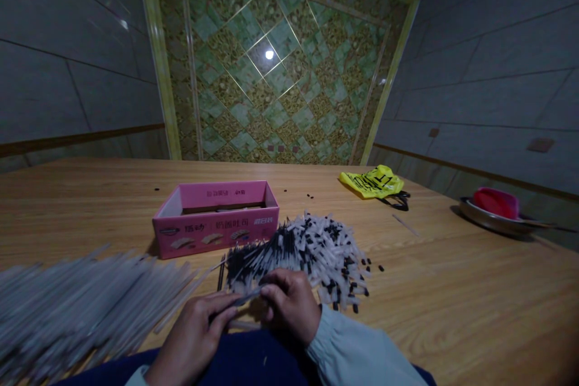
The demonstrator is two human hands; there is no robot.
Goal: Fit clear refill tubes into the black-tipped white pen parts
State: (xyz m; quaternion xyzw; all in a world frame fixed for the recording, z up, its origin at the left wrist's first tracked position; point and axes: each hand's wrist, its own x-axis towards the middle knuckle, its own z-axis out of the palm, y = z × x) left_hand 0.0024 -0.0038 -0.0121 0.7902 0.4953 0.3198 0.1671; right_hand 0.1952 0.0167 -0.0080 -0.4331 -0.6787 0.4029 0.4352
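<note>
My left hand (199, 325) is closed, with thumb and fingers pinching one end of a thin grey tube (248, 297). The other end sits between the thumb and fingers of my right hand (289, 301), also closed. Just beyond the hands lies a heap of thin black sticks with whitish translucent ends (323, 247), mixed with small black pieces. To the left of my left hand spreads a large pile of long translucent tubes (90, 301). Another pale tube (244, 325) lies low between the hands, partly hidden.
An open pink box (226, 229) with printing stands behind the heap, some thin items inside. At the back right is a yellow plastic bag (373, 182). A metal pan (493, 220) holding a red container (497, 202) stands far right. One loose tube (406, 224) lies nearby.
</note>
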